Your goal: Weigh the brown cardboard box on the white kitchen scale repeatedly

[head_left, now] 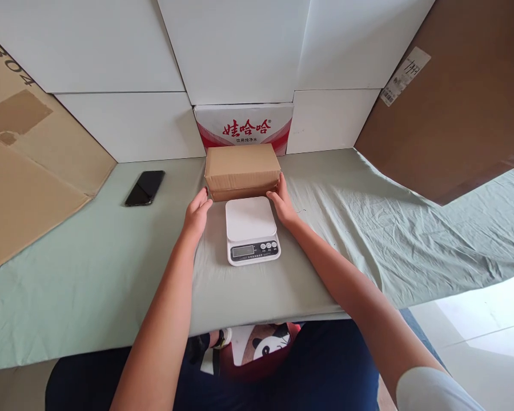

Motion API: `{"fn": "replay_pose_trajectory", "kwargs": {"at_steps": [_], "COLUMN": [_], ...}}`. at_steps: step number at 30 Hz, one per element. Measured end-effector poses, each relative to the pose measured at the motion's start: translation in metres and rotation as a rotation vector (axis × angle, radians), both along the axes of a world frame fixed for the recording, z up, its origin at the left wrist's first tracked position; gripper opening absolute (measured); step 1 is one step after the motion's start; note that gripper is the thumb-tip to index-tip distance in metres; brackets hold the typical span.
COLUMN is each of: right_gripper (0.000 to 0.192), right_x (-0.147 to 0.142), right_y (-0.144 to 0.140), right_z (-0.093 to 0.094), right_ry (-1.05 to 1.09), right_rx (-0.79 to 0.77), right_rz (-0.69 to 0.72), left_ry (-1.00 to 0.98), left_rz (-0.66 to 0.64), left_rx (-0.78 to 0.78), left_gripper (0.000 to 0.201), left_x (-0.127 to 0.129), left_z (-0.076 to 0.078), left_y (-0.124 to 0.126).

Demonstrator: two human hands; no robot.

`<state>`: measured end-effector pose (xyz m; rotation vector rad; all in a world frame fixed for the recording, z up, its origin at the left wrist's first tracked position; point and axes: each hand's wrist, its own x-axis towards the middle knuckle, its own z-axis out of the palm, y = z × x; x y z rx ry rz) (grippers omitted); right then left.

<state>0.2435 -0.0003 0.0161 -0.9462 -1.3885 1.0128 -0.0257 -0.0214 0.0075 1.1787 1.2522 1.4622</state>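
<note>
At the middle of the surface (pixel 89 285), which is draped in a soft pale green cloth that lies smooth on the left and rumples into folds toward the right, sits a small rectangular cardboard box (pixel 242 166) of plain matte brown, its top flaps shut and its corners crisp. Both bare hands reach to its near edge: the left hand (pixel 196 215) lies just beside the box's near-left corner, its grip loose and apart, fingertips close to the cardboard, though whether they touch cannot be told; the right hand (pixel 284 204) rests against the near-right corner, fingers spread open along the side rather than closed around it. Between the two hands, directly in front of the box and just beside it, stands a white plastic kitchen scale (pixel 252 229) with a smooth, glossy, rounded-square platform, a small grey display and a row of round buttons on its front strip. Off to the left, well apart from the box, a flat black smartphone (pixel 145 187) lies face up, its glass dark and shiny. Behind the box leans a white carton with red printing (pixel 244 127), set against smooth white panels (pixel 124 123). Large sheets of corrugated brown cardboard (pixel 21 188) slant in at either side.
</note>
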Motion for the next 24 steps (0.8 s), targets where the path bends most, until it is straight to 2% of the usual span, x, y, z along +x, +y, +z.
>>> {"fn": "replay_pose_trajectory", "kwargs": {"at_steps": [5,9,12,15,20,24], "right_gripper": [0.086,0.089,0.085,0.081,0.073,0.071], "right_x": [-0.003,-0.005,-0.005,0.000,0.013,0.015], "right_y": [-0.001,-0.010,-0.032,-0.065,-0.113,-0.127], "right_z": [0.000,0.010,0.023,0.028,0.017,0.011], "right_ry": [-0.070,-0.090,-0.104,-0.109,-0.083,-0.092], "right_rx": [0.061,0.158,0.236,0.262,0.235,0.229], "right_rz": [0.008,-0.005,-0.057,-0.096,-0.076,-0.075], "left_ry": [-0.028,-0.029,0.006,0.049,0.053,0.039], "left_rz": [-0.019,0.030,0.083,0.121,0.092,0.114], "left_rx": [0.031,0.134,0.295,0.369,0.305,0.241], "left_gripper": [0.077,0.072,0.061,0.054,0.053,0.049], "left_x": [0.006,0.010,0.020,0.031,0.037,0.036], "left_z": [0.005,0.023,0.038,0.045,0.028,0.012], "left_y": [-0.002,-0.013,-0.032,-0.063,-0.118,-0.143]}}
